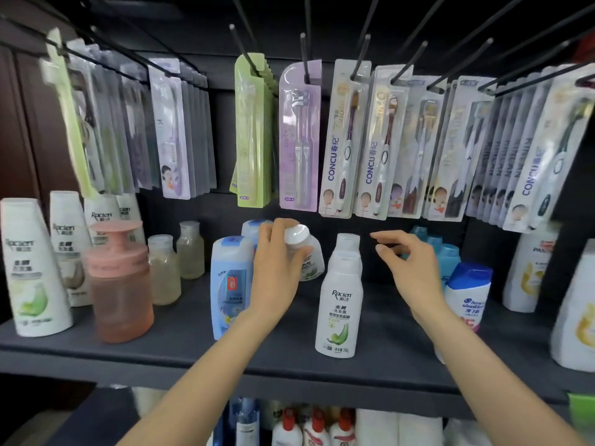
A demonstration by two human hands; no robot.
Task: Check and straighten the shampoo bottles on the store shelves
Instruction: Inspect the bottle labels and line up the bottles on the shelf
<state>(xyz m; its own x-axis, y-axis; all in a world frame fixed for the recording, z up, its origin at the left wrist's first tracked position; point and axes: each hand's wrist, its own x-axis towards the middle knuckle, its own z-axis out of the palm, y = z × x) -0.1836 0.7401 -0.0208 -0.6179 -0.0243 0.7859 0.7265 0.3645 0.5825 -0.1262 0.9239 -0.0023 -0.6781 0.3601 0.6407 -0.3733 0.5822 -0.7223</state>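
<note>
A: Start big. What carries everything?

B: A dark grey shelf [193, 346]. Above it, a row of packaged toothbrushes [341, 140] hangs on black pegs. I'll place the rest against the upright white Raclen bottle [339, 297] standing near the shelf's front, about mid-width.

A: What stands around it?

B: Far to its left, 1 tall white Raclen bottle with a green leaf [32, 268], more of the same behind that, then a pink pump jar [119, 281] and 2 cloudy clear bottles [164, 268]. Nearer its left, a light blue bottle [230, 281]. To its right, a Head & Shoulders bottle [467, 294], and beyond that white bottles with yellow print [528, 272].

A: And the hands?

B: The left hand [277, 268] sits just left of the upright bottle, fingers and thumb curled round a small white bottle [306, 252], gripping it below its cap. That bottle is tilted, cap leaning toward the camera; it seems lifted or tipped off the shelf, though blur makes that uncertain.

A: The right hand?

B: The right hand [409, 262] hovers just right of the upright bottle's cap, fingers loosely spread, holding nothing and touching nothing.
</note>
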